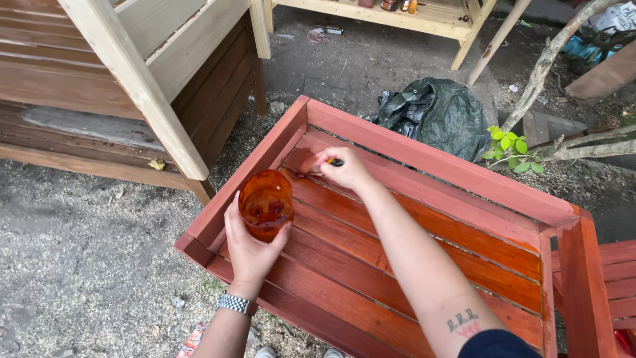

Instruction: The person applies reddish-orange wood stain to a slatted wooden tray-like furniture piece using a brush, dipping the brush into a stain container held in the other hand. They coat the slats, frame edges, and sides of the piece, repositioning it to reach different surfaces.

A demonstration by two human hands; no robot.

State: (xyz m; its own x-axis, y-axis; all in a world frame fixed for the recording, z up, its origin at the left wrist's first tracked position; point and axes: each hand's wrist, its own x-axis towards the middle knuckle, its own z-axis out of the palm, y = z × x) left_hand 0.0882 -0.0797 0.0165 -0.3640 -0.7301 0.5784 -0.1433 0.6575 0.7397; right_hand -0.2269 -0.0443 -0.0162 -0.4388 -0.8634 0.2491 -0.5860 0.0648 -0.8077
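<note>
Right-hand grip (346, 167) pinched a paintbrush (311, 171) pointing toward the bench's (424, 159) far-left corner, while the left hand (252, 248) clasped the stain cup (265, 204) nearer.

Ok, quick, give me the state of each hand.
Left hand: closed around an orange-stained cup.
Right hand: closed on a brush, its tip on the red-stained slats.

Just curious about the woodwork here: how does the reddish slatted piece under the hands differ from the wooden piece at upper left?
The reddish slatted piece is coated in glossy red-orange stain; the wooden piece at upper left has pale, bare beams over brown boards. The reddish piece lies directly under the hands, the right hand brushing it while the left hand holds a stain-smeared cup; the other stands apart, untouched. Both are built of parallel wooden slats.
</note>
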